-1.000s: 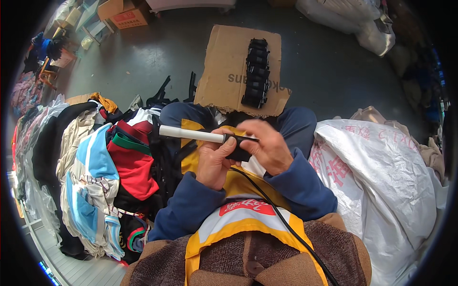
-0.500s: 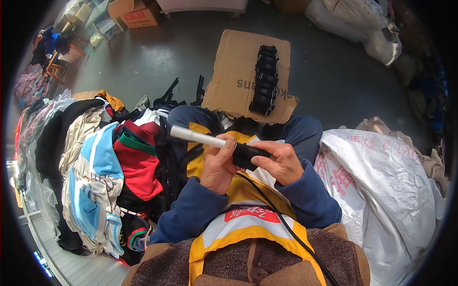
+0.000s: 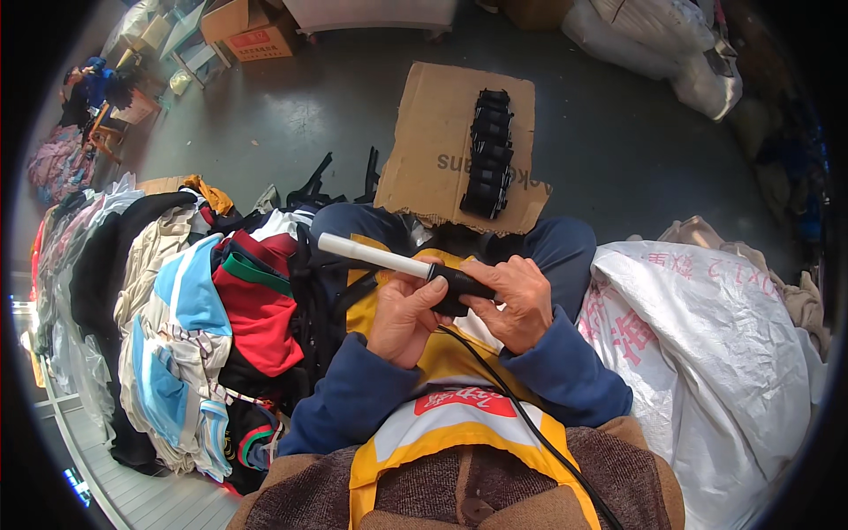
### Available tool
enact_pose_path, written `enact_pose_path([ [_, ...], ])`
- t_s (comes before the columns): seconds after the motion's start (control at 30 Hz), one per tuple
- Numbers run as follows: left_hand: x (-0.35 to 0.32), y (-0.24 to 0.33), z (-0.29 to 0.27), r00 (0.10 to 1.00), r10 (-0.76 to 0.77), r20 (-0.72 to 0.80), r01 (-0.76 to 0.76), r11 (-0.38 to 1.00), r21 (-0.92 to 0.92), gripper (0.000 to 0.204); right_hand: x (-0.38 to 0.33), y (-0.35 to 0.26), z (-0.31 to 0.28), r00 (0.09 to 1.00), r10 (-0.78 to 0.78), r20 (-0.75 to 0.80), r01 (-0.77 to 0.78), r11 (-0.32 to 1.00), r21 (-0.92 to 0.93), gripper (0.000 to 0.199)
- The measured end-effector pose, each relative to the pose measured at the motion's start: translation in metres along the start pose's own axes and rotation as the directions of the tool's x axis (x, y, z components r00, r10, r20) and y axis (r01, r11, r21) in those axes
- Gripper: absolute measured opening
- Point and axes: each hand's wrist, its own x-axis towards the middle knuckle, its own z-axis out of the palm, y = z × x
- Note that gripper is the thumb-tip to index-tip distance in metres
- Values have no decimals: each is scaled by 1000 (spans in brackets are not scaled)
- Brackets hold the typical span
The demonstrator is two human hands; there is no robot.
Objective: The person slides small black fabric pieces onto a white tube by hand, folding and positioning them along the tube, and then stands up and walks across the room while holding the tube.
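A smooth white rod [image 3: 371, 254] slants up to the left in front of my lap. Dark black material [image 3: 461, 288], which looks like a rolled strip, surrounds its right end. My left hand [image 3: 408, 316] is closed around this black part where it meets the rod, thumb on top. At the other end, my right hand [image 3: 514, 300] pinches the black material between thumb and fingers. On a cardboard sheet [image 3: 428, 132] beyond my knees, several black rolled bundles [image 3: 488, 163] lie in a row.
A pile of folded garments [image 3: 256, 309] stands close on my left. To my right bulges a white woven sack [image 3: 698, 353]. A black cord [image 3: 521, 411] runs across my apron. Far off are a cardboard box [image 3: 252, 35] and a plastic-wrapped bundle [image 3: 654, 44].
The left thumb has shifted from the white rod onto the black part. My right hand's fingers have tilted upward around the black end. The rod stays nearly in place.
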Motion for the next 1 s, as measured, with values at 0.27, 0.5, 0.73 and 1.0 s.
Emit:
enact_pose_path([
  [0.27,-3,-3,-2,995,-55,79,42,987,154,26,-1,15,0,966,-28,258,-86,904,419,35],
  [0.5,0,-11,-7,997,-32,74,34,999,-34,14,-3,10,-3,888,139,437,-389,734,556,27],
  [0.73,-13,28,-27,942,328,-70,-170,645,745,19,-1,14,-13,863,221,455,-468,691,551,28],
  [1.0,-11,59,21,794,-64,605,-607,-13,795,26,8,0,-18,877,-19,481,-216,878,428,25],
])
